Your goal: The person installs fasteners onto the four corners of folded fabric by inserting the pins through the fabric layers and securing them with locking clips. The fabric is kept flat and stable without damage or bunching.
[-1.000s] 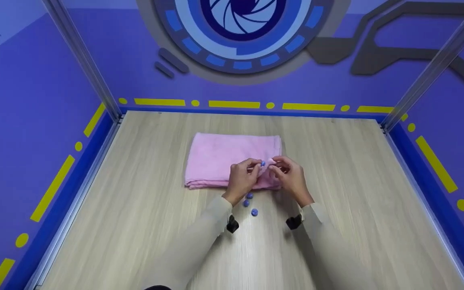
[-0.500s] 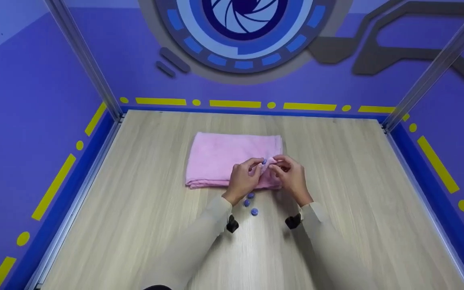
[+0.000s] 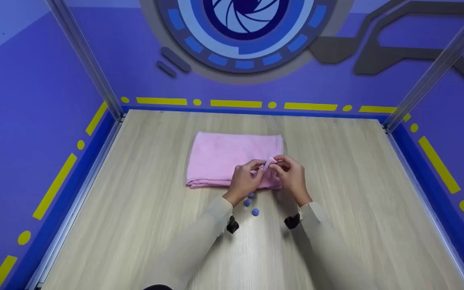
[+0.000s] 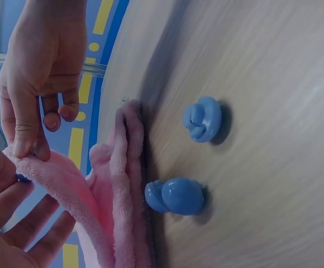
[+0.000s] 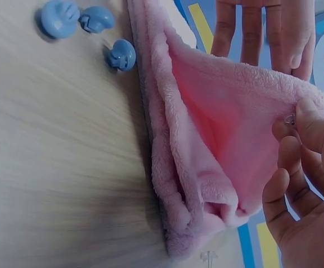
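A folded pink fleece blanket (image 3: 224, 157) lies on the table, its near right corner lifted. My left hand (image 3: 245, 180) pinches a small blue duvet clip (image 4: 22, 177), mostly covered by the fingers, against the raised edge. With thumb and forefinger, my right hand (image 3: 292, 177) grips the same raised corner; a tiny clear piece (image 5: 290, 119) shows at these fingertips. Below the blanket's front edge, near the left wrist, lie three more blue duvet clips (image 3: 255, 212), rounded and slotted. In the right wrist view, the lifted cloth (image 5: 234, 111) opens like a pocket between the layers.
The wood-grain table (image 3: 135, 225) is bounded by blue and purple panels with yellow marks and metal corner posts (image 3: 91, 60). In the right wrist view, a small clear piece (image 5: 209, 257) lies beyond the blanket.
The blue clip in my left hand has shifted slightly right, toward the gripped corner, and is now largely hidden by fingers and cloth. The right hand holds nearly still.
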### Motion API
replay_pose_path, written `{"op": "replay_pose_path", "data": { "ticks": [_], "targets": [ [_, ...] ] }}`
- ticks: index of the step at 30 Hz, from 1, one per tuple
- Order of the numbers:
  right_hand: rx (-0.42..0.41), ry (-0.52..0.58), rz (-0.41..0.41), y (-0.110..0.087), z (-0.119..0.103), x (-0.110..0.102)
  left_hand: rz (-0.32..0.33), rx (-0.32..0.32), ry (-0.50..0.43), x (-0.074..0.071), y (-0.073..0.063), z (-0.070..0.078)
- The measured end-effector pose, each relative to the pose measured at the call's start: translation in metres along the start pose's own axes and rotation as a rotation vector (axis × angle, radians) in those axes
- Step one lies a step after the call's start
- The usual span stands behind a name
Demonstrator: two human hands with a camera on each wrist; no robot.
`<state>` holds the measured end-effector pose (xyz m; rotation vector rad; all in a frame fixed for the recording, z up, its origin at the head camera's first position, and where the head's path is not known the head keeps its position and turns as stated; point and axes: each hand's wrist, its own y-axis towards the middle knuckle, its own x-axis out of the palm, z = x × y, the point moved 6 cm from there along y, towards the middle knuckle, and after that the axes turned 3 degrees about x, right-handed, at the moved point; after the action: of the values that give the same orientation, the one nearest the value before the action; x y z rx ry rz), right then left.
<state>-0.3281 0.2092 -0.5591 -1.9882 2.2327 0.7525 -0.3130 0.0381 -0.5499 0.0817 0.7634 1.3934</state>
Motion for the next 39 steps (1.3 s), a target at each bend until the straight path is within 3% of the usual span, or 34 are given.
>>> {"op": "replay_pose_path", "data": {
  "ticks": [6,11,14,19,24,33,39],
  "targets": [
    [-0.005,-0.03,0.011,-0.002,-0.001,-0.003,-0.003,0.031,0.044,-0.002,-0.002,0.004],
    [-0.012,-0.044,0.016,-0.001,-0.002,-0.005,0.014,0.111,0.23,-0.006,-0.01,0.015],
    [-0.025,-0.043,0.04,0.0,-0.002,-0.007,-0.025,0.146,0.287,-0.006,-0.014,0.019],
    [-0.032,-0.007,0.047,0.001,-0.003,-0.006,-0.162,0.146,0.224,-0.002,-0.021,0.014],
    [-0.015,0.025,0.038,0.001,0.0,-0.003,-0.231,0.134,0.192,-0.001,-0.027,0.005],
    [-0.005,0.065,0.02,0.0,0.001,0.0,-0.288,0.14,0.155,0.006,-0.025,0.002],
    [-0.02,0.077,0.007,0.0,0.001,-0.002,-0.24,0.192,0.12,0.003,-0.021,0.003]
  ]
}}
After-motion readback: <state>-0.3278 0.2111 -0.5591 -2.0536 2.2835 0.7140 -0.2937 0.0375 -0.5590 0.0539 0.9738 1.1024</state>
